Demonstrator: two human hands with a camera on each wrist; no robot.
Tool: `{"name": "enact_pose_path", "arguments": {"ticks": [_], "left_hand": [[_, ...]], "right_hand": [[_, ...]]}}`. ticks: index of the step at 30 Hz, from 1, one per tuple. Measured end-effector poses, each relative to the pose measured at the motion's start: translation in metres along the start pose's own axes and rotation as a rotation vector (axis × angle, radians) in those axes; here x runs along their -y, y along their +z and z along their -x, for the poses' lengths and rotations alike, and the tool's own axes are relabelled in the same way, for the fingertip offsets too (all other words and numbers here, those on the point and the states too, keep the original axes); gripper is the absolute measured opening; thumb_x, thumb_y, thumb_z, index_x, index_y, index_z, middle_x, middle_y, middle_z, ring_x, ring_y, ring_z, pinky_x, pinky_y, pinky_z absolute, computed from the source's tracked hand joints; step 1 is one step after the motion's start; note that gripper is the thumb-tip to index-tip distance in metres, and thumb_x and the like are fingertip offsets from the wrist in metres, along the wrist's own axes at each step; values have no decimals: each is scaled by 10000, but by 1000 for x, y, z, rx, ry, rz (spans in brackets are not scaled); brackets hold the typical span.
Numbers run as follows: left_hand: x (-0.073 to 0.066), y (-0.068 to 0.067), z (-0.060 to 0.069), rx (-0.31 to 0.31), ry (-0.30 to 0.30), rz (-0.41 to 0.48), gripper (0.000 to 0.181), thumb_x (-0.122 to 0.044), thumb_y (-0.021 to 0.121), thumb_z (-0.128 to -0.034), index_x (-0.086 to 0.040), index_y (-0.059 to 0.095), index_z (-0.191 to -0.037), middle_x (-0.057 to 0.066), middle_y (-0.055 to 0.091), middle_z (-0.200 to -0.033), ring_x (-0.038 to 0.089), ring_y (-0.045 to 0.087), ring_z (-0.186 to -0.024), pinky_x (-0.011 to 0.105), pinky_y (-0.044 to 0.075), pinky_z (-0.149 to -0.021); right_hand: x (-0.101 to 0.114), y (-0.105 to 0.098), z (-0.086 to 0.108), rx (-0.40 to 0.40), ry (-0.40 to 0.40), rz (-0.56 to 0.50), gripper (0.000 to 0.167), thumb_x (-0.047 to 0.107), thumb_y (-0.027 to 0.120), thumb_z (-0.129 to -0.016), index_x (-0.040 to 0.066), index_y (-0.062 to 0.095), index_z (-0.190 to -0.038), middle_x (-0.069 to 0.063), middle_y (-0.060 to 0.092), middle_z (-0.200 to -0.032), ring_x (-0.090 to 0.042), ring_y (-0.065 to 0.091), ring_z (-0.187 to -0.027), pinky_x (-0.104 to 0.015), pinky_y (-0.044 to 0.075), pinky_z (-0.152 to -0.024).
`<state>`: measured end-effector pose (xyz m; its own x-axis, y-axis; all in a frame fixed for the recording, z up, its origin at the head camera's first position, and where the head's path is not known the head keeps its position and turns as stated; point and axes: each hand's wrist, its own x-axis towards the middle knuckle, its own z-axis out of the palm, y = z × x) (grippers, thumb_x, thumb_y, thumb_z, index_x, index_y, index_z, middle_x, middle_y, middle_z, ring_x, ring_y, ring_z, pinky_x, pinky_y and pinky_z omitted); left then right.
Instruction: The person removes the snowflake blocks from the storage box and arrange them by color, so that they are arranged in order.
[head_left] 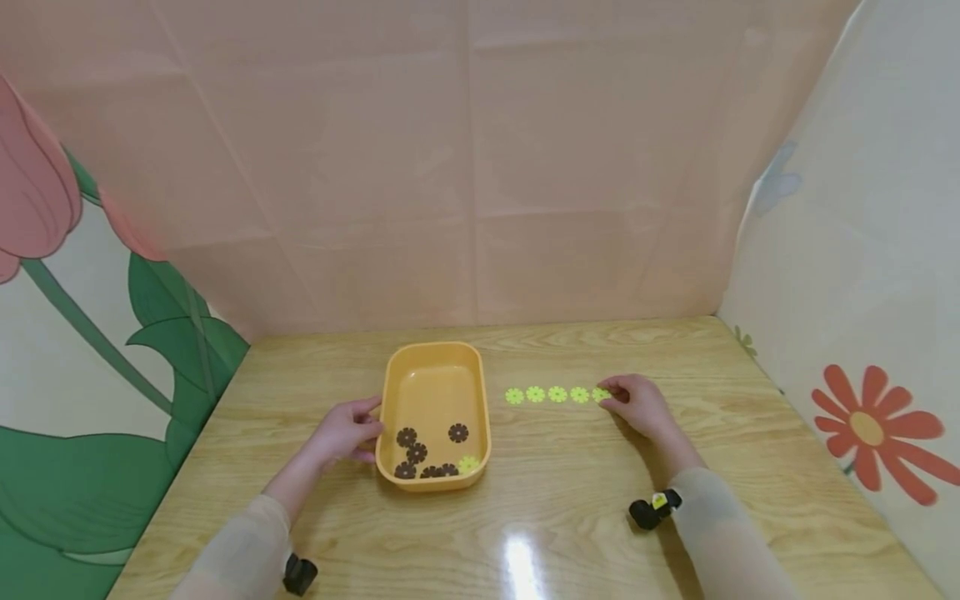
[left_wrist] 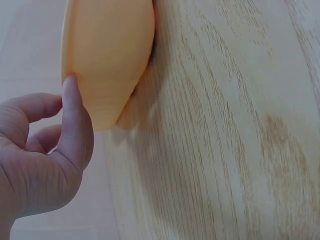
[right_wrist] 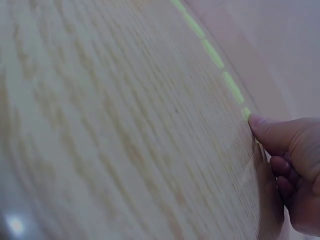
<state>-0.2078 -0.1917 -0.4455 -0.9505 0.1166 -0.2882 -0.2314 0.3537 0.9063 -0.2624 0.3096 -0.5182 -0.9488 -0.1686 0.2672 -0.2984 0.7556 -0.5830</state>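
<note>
A row of several yellow-green notched flower-shaped discs [head_left: 557, 394] lies on the wooden table. At the row's right end my right hand [head_left: 637, 406] pinches the last disc [head_left: 599, 394] between thumb and finger. The right wrist view shows the thumb [right_wrist: 272, 132] on that disc's edge, with most of the disc covered. To the left stands an orange-yellow tray [head_left: 442, 379], holding several dark brown discs [head_left: 416, 452] and a yellow-green one [head_left: 468, 464]. Against the tray's left side rests my left hand [head_left: 347, 431], its relaxed fingers touching the outer wall.
The wood-grain table [head_left: 540, 483] meets a pink backdrop [head_left: 465, 208] at the back. Printed side panels with a red flower [head_left: 866, 429] on the right and green leaves [head_left: 172, 333] on the left flank it. Each wrist carries a small black camera [head_left: 654, 508].
</note>
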Motion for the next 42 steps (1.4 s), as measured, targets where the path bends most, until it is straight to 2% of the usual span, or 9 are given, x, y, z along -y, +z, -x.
{"name": "enact_pose_path", "arguments": {"ticks": [8, 12, 15, 18, 22, 27, 29, 33, 42], "left_hand": [[-1, -1, -2, 1, 2, 12, 609, 20, 628, -916, 1, 408, -1483, 135, 515, -955, 216, 604, -754, 385, 651, -634], [-1, -2, -2, -1, 6, 13, 608, 24, 628, -914, 4, 409, -1481, 134, 512, -953, 215, 599, -753, 387, 651, -631], [-1, -3, -2, -3, 11, 12, 605, 23, 628, -915, 5, 412, -1480, 134, 512, -953, 212, 589, -762, 387, 651, -631], [-1, -2, -3, -7, 12, 16, 605, 29, 627, -911, 7, 414, -1477, 135, 515, -951, 214, 593, -766, 388, 652, -631], [-1, -1, -2, -9, 12, 21, 607, 35, 629, -906, 8, 417, -1474, 140, 519, -951, 220, 605, -767, 394, 652, -635], [-2, 1, -2, -8, 12, 19, 607, 31, 631, -909, 10, 414, -1475, 147, 523, -967, 225, 611, -779, 392, 652, -638], [-2, 2, -2, -7, 12, 20, 609, 33, 631, -909, 13, 410, -1476, 149, 526, -970, 227, 613, -780, 391, 651, -635], [-1, 3, -3, -8, 11, 24, 615, 36, 632, -905, 12, 409, -1477, 152, 535, -970, 233, 616, -770, 389, 651, -628], [0, 1, -2, -18, 5, 29, 616, 42, 631, -900, 6, 415, -1476, 144, 530, -961, 222, 607, -760, 382, 650, -621]], "right_hand": [[2, -2, 2, -66, -6, -96, 340, 95, 749, -886, -26, 664, -1193, -137, 637, -947, -273, 576, -853, -366, 524, -725], [24, 2, -8, -36, -147, -159, 347, 48, 762, -859, -24, 668, -1186, -195, 652, -1014, -347, 585, -905, -448, 544, -749], [56, 7, -22, 78, -302, -204, 389, 22, 780, -830, -9, 662, -1199, -185, 663, -1109, -401, 579, -983, -530, 547, -788], [96, 12, -35, 216, -421, -210, 424, 47, 803, -810, 46, 673, -1214, -98, 663, -1181, -363, 575, -1074, -550, 520, -893], [146, 24, -53, 372, -541, -188, 458, 136, 829, -795, 119, 684, -1230, -28, 646, -1247, -253, 549, -1189, -501, 443, -1060], [195, 46, -70, 567, -722, -84, 511, 219, 833, -781, 138, 667, -1257, -6, 640, -1275, -213, 531, -1235, -419, 399, -1129], [207, 56, -74, 644, -753, -24, 525, 235, 839, -778, 156, 664, -1266, 33, 638, -1275, -183, 525, -1235, -377, 390, -1134], [219, 76, -78, 773, -749, 78, 547, 251, 851, -771, 204, 661, -1281, 96, 625, -1275, -120, 509, -1228, -312, 379, -1127], [227, 97, -77, 857, -730, 306, 668, 337, 879, -716, 306, 624, -1332, 149, 573, -1343, -96, 483, -1257, -284, 374, -1124]]}}
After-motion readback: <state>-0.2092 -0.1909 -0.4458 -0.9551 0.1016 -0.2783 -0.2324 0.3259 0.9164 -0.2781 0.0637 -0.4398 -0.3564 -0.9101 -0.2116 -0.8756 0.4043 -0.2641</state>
